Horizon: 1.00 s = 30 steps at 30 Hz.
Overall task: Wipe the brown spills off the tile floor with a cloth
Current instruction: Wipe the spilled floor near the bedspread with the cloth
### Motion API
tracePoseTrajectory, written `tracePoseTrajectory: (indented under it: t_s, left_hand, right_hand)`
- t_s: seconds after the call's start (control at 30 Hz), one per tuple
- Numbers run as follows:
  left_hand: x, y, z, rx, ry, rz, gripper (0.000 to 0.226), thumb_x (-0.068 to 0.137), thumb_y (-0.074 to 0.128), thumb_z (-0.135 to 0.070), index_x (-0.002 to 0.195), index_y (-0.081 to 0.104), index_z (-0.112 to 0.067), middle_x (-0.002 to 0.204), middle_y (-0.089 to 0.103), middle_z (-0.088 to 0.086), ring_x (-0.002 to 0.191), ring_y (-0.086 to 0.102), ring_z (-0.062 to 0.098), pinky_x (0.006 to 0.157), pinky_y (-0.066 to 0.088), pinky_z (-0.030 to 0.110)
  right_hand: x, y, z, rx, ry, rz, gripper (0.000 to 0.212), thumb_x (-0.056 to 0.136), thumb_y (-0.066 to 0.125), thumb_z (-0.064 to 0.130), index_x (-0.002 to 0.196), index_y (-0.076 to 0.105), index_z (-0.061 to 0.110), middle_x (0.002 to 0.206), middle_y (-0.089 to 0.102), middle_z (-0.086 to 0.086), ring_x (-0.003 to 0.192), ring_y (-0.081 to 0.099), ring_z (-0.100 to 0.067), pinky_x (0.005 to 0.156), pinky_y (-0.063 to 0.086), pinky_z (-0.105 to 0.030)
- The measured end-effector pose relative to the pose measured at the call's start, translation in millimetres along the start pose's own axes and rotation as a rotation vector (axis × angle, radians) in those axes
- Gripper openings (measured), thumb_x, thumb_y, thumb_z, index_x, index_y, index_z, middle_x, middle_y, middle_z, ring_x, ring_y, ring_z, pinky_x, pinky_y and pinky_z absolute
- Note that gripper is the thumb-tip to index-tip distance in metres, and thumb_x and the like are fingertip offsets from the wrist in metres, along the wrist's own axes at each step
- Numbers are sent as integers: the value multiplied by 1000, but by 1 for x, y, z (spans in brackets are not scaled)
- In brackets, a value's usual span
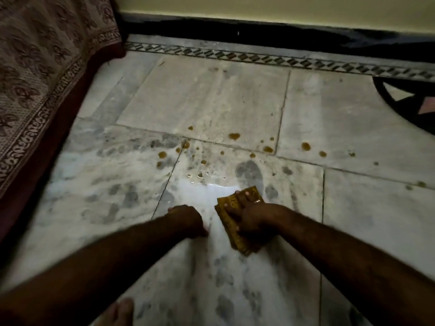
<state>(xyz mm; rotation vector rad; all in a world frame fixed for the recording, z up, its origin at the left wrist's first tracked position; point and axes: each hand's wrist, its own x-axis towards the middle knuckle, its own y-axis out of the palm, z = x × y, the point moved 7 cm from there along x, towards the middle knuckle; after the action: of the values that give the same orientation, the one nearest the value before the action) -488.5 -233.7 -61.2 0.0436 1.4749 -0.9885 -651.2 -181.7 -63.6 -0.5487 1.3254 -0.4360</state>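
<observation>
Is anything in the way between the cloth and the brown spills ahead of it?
Nothing visible. Only wet tile floor lies between the yellow cloth under the right hand and the brown spills; the left hand rests aside.

Pale marble tile floor carries scattered brown spills (mostly strung along one grout line), a folded yellow cloth nearer, and a dark mat at right

There were two hands, the left hand and the right hand, and one folded yellow cloth. At least a dozen brown drops dotted the floor; the smallest were too faint to count. One bare foot, one patterned bedspread and one dark mat showed.
</observation>
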Motion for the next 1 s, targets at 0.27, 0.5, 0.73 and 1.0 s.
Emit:
tracePoseTrajectory:
  t_s: [0.27, 0.5, 0.73, 1.0]
  left_hand:
    - [-6, -4, 30, 280, 268, 156, 53, 108, 35, -37, 148, 44, -4, 153, 45, 14, 142, 38, 31, 111, 19, 27]
    - [-10, 9, 63, 370, 713, -28, 60, 103, 18, -36, 139, 56, -7, 135, 52, 38, 127, 46, 60, 108, 40, 60]
    - [-22, 22, 105, -93, 614, -191, 98, 92, 38, -63, 156, 9, 5, 166, 2, 26, 154, 10, 37, 120, 10, 27]
    - [-18, 19, 132, -259, 539, -321, 79, 95, 63, -38, 158, 21, -16, 163, 29, 6, 144, 38, 23, 114, 35, 30]
  right_hand:
    - [-7, 47, 33, 228, 279, -627, 62, 94, 38, 42, 151, 46, 20, 154, 45, -22, 140, 42, -48, 111, 22, -60]
    - [3, 41, 69, 268, 433, -565, 73, 88, 38, 52, 152, 44, 18, 153, 47, -22, 136, 48, -49, 100, 42, -67]
    - [35, 0, 169, 365, 96, -508, 83, 101, 42, 55, 160, -9, 27, 160, -27, -4, 148, -26, -30, 124, 3, -59]
    - [-18, -22, 105, 505, 696, -680, 41, 94, 48, 25, 133, 45, 15, 123, 62, -9, 113, 61, -34, 96, 48, -46]
